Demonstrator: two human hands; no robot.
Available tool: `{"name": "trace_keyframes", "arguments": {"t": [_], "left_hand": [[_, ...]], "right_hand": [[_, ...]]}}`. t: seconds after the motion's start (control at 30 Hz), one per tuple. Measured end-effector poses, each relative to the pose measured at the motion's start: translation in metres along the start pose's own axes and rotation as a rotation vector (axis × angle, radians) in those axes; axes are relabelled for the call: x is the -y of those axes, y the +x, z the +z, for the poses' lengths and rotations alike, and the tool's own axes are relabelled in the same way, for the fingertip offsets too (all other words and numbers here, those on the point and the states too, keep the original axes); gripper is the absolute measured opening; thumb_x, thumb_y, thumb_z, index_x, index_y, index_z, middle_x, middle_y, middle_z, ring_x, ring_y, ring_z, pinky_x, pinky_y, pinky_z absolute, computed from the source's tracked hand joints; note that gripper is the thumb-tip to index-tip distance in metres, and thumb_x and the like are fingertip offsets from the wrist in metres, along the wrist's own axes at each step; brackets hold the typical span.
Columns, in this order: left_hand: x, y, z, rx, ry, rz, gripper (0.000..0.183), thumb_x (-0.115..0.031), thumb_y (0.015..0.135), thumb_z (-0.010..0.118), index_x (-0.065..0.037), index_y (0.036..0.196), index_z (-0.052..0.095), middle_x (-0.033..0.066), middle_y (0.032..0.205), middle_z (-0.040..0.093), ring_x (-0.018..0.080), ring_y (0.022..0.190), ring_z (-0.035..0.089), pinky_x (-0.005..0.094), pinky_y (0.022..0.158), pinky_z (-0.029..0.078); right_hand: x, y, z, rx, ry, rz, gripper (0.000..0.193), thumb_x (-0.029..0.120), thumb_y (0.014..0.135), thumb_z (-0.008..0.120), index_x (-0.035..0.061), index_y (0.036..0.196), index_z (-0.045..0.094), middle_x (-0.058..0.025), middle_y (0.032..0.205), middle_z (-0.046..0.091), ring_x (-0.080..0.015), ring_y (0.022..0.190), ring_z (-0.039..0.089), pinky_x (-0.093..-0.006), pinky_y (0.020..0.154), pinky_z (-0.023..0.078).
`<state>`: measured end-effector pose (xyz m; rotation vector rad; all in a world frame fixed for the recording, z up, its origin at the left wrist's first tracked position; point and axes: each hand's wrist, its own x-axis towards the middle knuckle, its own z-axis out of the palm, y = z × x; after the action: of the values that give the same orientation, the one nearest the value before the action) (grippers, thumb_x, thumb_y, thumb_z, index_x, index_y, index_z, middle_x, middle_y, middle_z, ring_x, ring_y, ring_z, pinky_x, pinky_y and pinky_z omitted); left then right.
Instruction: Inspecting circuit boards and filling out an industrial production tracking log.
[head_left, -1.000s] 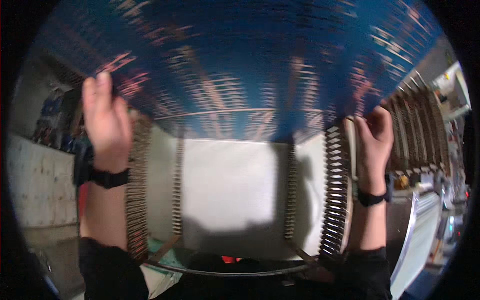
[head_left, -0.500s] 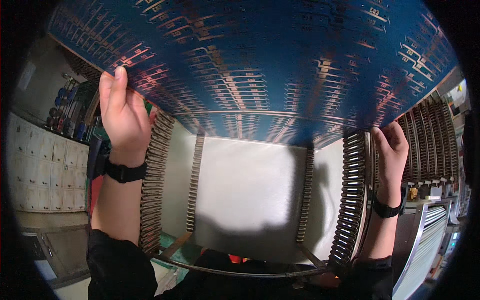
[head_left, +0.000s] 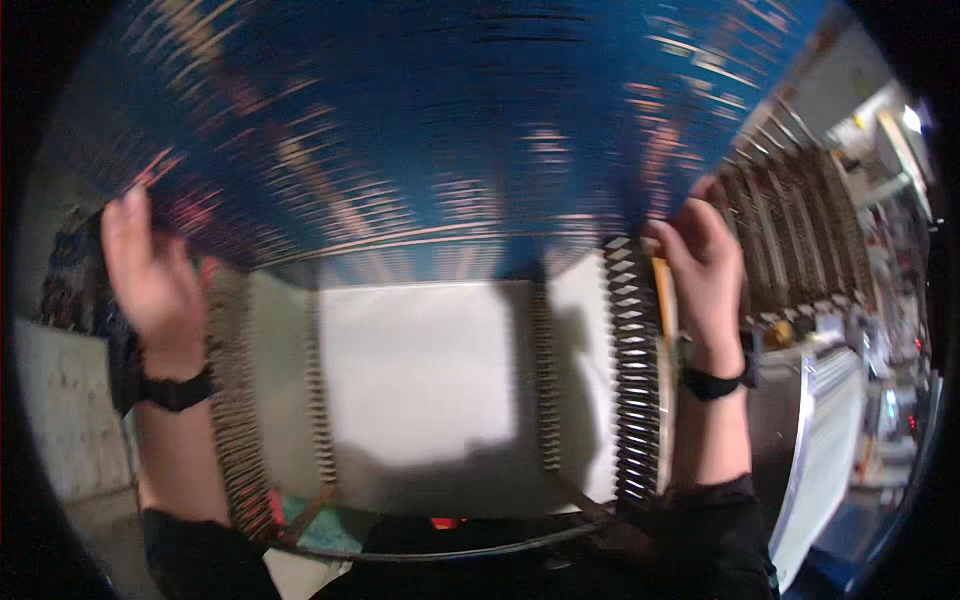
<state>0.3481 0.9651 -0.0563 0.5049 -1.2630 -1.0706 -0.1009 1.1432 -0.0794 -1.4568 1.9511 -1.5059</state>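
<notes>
A large blue circuit board panel with copper-coloured traces fills the upper part of the head view, blurred by motion. My left hand is at its left edge, fingers pointing up and pressed to the board. On the right, my right hand pinches the edge between thumb and curled fingers. Under the panel's near edge stands a rack with slotted, coil-like uprights, among them a left upright and a right upright. A flat white surface shows between the uprights.
More slotted racks stand to the right, beside a stack of pale sheets. Pale lockers are at the left. A curved metal bar crosses low in front of my body.
The whole view has shifted, so rack, hands and panel appear further left and the picture is more blurred. Both hands stay at the panel's edges.
</notes>
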Motion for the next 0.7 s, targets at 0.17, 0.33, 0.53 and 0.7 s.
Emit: {"name": "trace_keyframes", "arguments": {"t": [0.17,0.33,0.53,0.7], "left_hand": [[0.006,0.011,-0.014,-0.295,0.261,0.100,0.014,-0.019,0.107,0.052,-0.007,0.115,0.051,-0.0033,0.086,0.046,0.0051,0.077,0.046,0.0256,0.074,0.039],[-0.007,0.001,0.025,-0.285,0.097,-0.058,0.027,-0.025,0.108,0.045,-0.004,0.123,0.054,0.0047,0.101,0.058,0.0119,0.097,0.059,0.0343,0.093,0.050],[-0.007,0.012,0.023,-0.146,-0.044,0.144,0.014,-0.017,0.107,0.045,-0.007,0.107,0.054,0.0065,0.109,0.059,0.0150,0.103,0.057,0.0343,0.094,0.046],[-0.016,0.017,0.007,-0.154,-0.011,0.161,0.015,-0.018,0.106,0.046,-0.007,0.103,0.054,0.0066,0.109,0.059,0.0159,0.102,0.056,0.0326,0.094,0.045]], "right_hand": [[0.002,0.008,-0.004,0.040,0.046,0.018,0.012,0.001,0.090,0.071,-0.0008,0.101,0.064,-0.0012,0.080,0.066,-0.0048,0.075,0.059,-0.0233,0.069,0.049],[0.002,0.007,-0.001,-0.023,-0.108,-0.032,0.025,0.000,0.087,0.073,-0.0003,0.110,0.061,-0.0034,0.087,0.063,-0.0088,0.080,0.059,-0.0257,0.073,0.050],[0.028,-0.002,-0.029,-0.068,0.073,0.003,0.012,0.013,0.105,0.054,0.0023,0.109,0.059,0.0030,0.087,0.056,-0.0026,0.078,0.050,-0.0192,0.067,0.040],[0.027,0.002,-0.017,0.006,0.022,-0.046,0.014,0.013,0.105,0.053,0.0013,0.102,0.059,0.0035,0.084,0.057,-0.0022,0.074,0.048,-0.0192,0.065,0.038]]}}
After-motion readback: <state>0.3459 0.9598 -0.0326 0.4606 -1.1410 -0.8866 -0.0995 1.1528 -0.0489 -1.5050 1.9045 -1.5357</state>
